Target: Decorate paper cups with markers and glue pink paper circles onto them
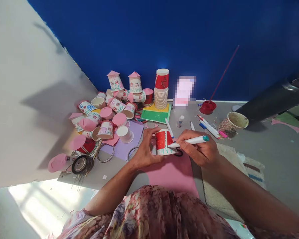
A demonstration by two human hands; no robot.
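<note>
My left hand [147, 149] is closed around the side of a red and white paper cup [161, 137], which sits over a pink paper sheet [171, 172]. Green zigzag strokes run along the cup's white lower band. In my right hand [200, 149] is a white marker [193, 140] with a green end, its tip at the cup's front near those strokes. Another white marker [168, 127] lies just behind the cup. Part of a pair of scissors' dark handle or a dark ring [179, 153] shows beside the cup's base.
Decorated paper cups with pink tops [106, 129] pile up on the left. Stacked cups [161, 89] stand on a green and yellow booklet [155, 114]. Behind my right hand are markers [209, 126], a patterned cup [233, 122] and a red pot [207, 107] holding a stick.
</note>
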